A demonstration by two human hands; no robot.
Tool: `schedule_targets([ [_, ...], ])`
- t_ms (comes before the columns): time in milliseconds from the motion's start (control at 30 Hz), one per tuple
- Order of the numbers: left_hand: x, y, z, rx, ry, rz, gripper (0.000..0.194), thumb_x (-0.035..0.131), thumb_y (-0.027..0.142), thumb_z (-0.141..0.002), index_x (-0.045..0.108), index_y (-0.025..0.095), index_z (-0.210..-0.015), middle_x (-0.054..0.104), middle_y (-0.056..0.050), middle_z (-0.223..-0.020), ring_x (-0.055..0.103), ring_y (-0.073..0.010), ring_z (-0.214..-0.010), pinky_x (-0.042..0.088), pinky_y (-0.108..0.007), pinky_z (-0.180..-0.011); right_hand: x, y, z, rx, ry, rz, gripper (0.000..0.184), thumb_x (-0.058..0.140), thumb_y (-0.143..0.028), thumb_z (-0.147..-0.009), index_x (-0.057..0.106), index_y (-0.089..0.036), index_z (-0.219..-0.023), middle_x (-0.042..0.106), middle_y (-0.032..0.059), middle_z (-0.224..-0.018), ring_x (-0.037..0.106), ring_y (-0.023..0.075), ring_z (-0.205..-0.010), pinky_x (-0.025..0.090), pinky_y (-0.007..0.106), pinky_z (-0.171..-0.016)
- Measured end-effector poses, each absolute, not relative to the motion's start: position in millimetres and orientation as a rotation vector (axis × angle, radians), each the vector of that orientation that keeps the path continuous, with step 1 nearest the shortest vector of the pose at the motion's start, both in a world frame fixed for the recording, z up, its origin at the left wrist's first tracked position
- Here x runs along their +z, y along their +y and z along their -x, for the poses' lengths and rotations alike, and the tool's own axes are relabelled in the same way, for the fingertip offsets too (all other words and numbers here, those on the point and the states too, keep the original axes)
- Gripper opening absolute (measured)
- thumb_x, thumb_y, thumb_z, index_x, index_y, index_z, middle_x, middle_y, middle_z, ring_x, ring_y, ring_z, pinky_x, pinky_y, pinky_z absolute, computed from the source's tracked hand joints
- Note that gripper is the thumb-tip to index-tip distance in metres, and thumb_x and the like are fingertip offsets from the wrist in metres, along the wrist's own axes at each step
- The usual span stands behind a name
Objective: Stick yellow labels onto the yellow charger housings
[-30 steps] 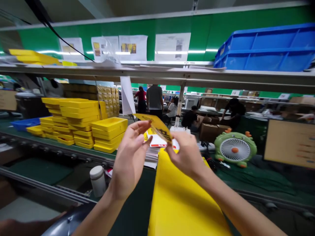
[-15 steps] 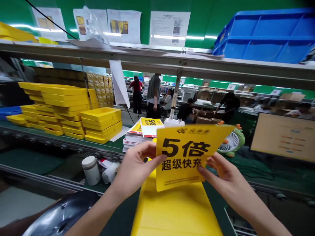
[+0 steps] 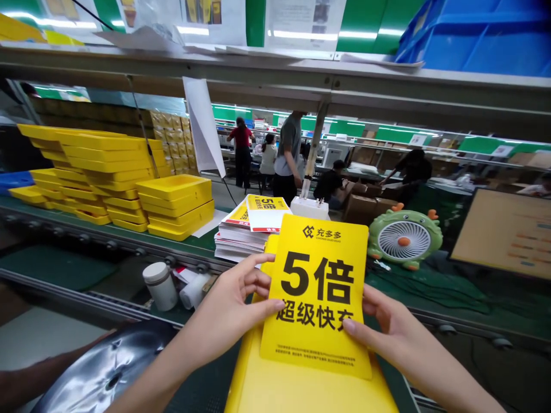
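Two lines of large black characters, 5倍 and 超级快充, filled the middle of the yellow card that we held at the lower centre of the frame. Above them we read the brand 充多多 beside a logo; the fine print near the bottom edge was too small for us to make out. On the leaflet stack, at the centre of the frame, we saw 5倍 again, with a red strip along the top leaflet.

The card's printed face was toward us, its writing upright. Its long axis ran nearly up and down the frame, the top end leaning slightly right. Behind its lower part we had a smooth yellow case; we could not tell whether the two touched.

Our left hand gripped the card's left edge and our right hand its right edge, each with the thumb pressed on the front.

Half a second earlier we had the card higher and skewed, its upper right corner covering part of the green fan at centre right. Now it was lower and squarer to us, the fan showed whole, and the blurred logo had become sharp.
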State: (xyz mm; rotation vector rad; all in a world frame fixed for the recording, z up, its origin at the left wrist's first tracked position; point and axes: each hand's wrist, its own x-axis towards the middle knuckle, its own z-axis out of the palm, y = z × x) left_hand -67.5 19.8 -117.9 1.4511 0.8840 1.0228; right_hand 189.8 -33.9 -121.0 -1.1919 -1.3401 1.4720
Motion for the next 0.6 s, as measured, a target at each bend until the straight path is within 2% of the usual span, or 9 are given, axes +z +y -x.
schedule_targets([
  [200, -117.5, 22.2, 67.0, 0.993, 0.917, -1.460, 0.062, 0.076, 0.030, -0.068, 0.048, 0.022, -0.122, 0.065, -0.006, -0.089, 0.063, -0.0204, -0.081, 0.055, -0.032, -0.073, -123.0, -30.3, -191.3, 1.483, -1.348, 1.196, 0.048, 0.071, -0.036, -0.083, 0.051, -0.032, -0.127, 0.058, 0.0047, -0.129, 0.060, 0.0259, -0.111, 0.057, 0.044, -0.093],
  [400, -122.7, 26.0, 65.3, 1.004, 0.943, -1.453, 0.063, 0.076, 0.031, -0.067, 0.048, 0.022, -0.123, 0.065, -0.005, -0.087, 0.063, -0.0194, -0.079, 0.055, -0.031, -0.073, -124.4, -28.7, -193.4, 1.472, -1.355, 1.235, 0.041, 0.071, -0.038, -0.083, 0.055, -0.033, -0.120, 0.059, 0.0031, -0.128, 0.062, 0.0246, -0.108, 0.060, 0.040, -0.090],
  [600, -122.9, 27.6, 64.6, 0.993, 0.949, -1.457, 0.064, 0.077, 0.032, -0.066, 0.048, 0.021, -0.122, 0.064, -0.005, -0.086, 0.062, -0.0195, -0.078, 0.054, -0.031, -0.073, -124.0, -25.8, -191.2, 1.487, -1.338, 1.223, 0.039, 0.070, -0.038, -0.084, 0.055, -0.032, -0.119, 0.059, 0.0038, -0.127, 0.062, 0.0256, -0.108, 0.060, 0.041, -0.090],
])
